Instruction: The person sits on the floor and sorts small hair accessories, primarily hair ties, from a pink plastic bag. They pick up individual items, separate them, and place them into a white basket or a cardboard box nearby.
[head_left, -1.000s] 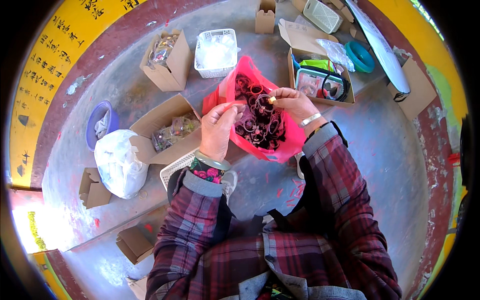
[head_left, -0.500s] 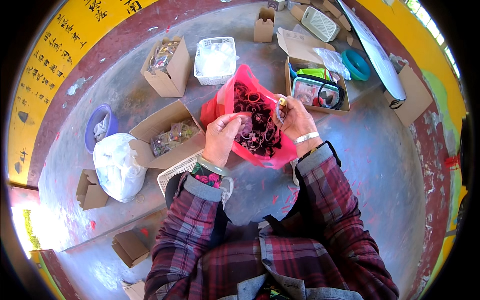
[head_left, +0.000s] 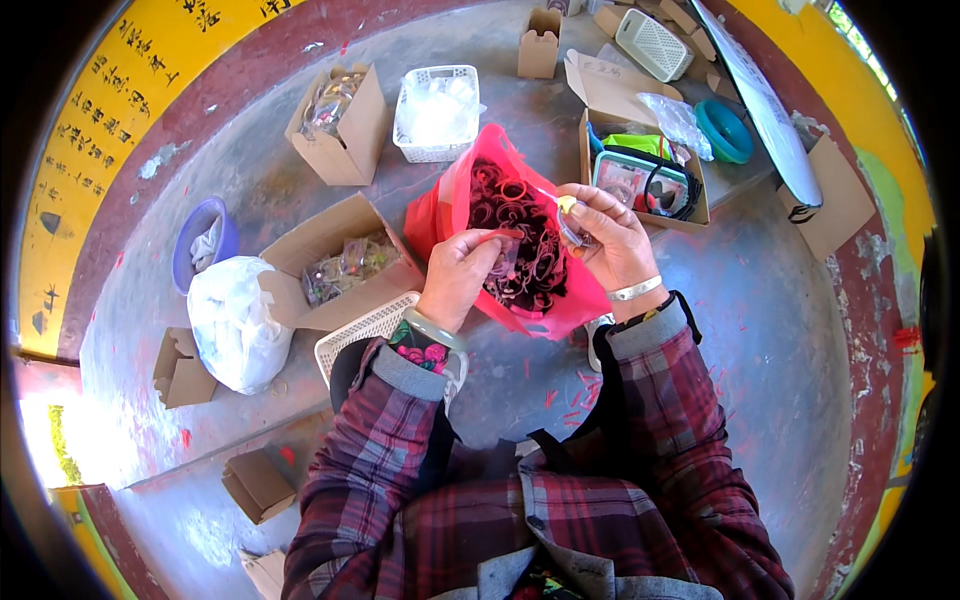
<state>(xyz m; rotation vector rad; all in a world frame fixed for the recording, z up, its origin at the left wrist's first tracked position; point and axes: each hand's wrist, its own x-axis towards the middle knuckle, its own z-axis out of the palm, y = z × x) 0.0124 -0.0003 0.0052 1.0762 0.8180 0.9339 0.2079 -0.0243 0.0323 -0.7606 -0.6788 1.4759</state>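
Grey floor (head_left: 760,320) surrounds the open pink bag (head_left: 583,300) of dark bands (head_left: 540,262). Left hand (head_left: 460,270) pinches a clear, red-edged piece (head_left: 508,250); right hand (head_left: 620,250) grips a yellow-tipped band (head_left: 567,204). Apparent step: fingertip handling above the bag; next move likely requires steady pinches.

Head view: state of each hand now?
Left hand: closed, pinching a small clear packet with a red edge.
Right hand: closed, holding a small yellow-tipped item.
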